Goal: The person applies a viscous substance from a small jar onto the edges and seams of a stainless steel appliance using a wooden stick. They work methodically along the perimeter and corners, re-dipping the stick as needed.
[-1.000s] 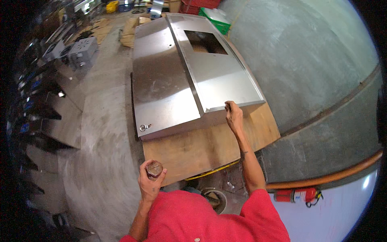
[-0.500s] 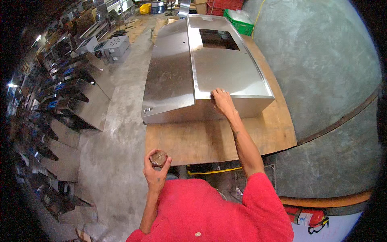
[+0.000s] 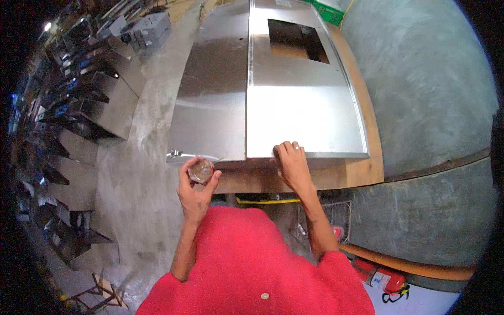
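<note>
A large folded stainless-steel sheet panel [image 3: 294, 105] with a rectangular cutout lies on a wooden worktable [image 3: 346, 176]. My right hand [image 3: 291, 163] rests on the panel's near edge, fingers curled over the rim. My left hand [image 3: 195, 186] is raised near the panel's left front corner and holds a small round tin-like object [image 3: 200, 170] between thumb and fingers. A small metal latch or bracket [image 3: 174, 154] sits at the panel's near left corner. My red sleeves and shirt fill the lower part of the view.
Several bent sheet-metal parts [image 3: 97, 113] stand in rows on the concrete floor at left. A red fire extinguisher [image 3: 380, 275] lies at lower right by a grey wall [image 3: 436, 105]. A yellow bar [image 3: 268, 200] runs under the table. A green crate [image 3: 328, 10] sits at the far end.
The view has come closer to the table, above the panel. My right hand slid left along the panel's near edge. My left hand rose with the round object toward the panel's corner.
</note>
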### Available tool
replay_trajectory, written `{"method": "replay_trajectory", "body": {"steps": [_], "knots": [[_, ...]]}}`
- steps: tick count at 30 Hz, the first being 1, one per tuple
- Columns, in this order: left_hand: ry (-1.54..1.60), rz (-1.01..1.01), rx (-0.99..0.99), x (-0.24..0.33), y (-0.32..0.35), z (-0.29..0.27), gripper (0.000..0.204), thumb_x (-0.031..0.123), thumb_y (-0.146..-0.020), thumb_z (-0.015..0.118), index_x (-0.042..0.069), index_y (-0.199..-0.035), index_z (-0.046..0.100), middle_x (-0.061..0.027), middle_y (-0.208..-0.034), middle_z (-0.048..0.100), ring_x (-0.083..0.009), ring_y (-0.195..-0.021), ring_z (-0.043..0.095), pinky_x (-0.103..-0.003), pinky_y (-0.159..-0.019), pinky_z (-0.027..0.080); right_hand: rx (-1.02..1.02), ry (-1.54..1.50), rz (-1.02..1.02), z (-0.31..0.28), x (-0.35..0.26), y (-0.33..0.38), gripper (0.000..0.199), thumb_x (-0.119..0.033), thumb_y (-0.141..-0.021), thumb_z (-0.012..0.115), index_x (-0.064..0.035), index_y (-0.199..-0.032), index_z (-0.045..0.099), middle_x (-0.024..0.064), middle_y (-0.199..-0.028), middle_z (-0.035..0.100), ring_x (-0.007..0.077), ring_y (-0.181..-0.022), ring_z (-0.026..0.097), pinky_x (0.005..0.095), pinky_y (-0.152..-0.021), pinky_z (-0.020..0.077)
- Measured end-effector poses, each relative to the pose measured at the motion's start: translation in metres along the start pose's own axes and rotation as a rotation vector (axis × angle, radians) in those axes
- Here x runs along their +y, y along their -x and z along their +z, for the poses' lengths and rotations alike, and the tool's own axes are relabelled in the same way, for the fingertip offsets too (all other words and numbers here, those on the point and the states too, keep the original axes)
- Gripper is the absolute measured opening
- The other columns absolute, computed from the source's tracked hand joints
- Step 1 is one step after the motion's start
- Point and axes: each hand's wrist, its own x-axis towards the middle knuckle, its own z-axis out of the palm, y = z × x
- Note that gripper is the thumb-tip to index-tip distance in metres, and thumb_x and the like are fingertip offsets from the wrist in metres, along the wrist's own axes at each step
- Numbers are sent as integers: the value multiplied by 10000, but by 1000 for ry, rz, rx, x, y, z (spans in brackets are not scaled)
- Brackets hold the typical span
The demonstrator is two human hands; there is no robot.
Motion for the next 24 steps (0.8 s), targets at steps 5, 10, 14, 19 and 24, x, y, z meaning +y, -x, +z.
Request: {"method": "replay_trajectory", "body": {"steps": [5, 10, 14, 19, 24], "knots": [[-127, 36, 20, 8, -9, -3, 652, 177, -881, 917, 28, -1414, 571, -151, -1306, 662, -243, -1179, 677, -373, -972, 591, -101, -96, 5, -23, -43, 63, 457, -52, -813, 812, -40, -1218, 601, 157, -1177, 600, 371, -1078, 568, 498, -957, 460], [-76, -46, -38, 6, -27, -4, 638, 188, -917, 887, 20, -1438, 560, -138, -1351, 633, -233, -1226, 647, -378, -1042, 569, -44, -96, 43, -13, -68, 88, 507, -152, -891, 813, -81, -1352, 611, 143, -1294, 614, 355, -1189, 570, 513, -1022, 441], [-66, -36, -72, 3, -31, -5, 644, 188, -909, 896, 28, -1438, 564, -132, -1344, 640, -229, -1216, 656, -377, -1040, 571, 16, -90, -24, -7, -91, 96, 582, -221, -927, 810, -177, -1470, 601, 106, -1403, 586, 314, -1306, 545, 530, -1068, 413], [-67, 30, -75, 1, -31, -11, 663, 194, -888, 916, 37, -1429, 566, -148, -1281, 690, -235, -1135, 705, -371, -958, 606, 35, -42, -35, 1, -103, 99, 590, -247, -966, 764, -243, -1529, 589, 105, -1436, 554, 298, -1352, 508, 532, -1099, 393], [-81, 48, -114, -3, -34, -14, 654, 192, -892, 911, 37, -1426, 567, -154, -1287, 694, -245, -1143, 707, -381, -965, 608, 44, -17, 5, 3, -112, 85, 658, -249, -919, 823, -247, -1536, 594, 100, -1374, 565, 293, -1327, 517, 530, -1102, 386]]}}
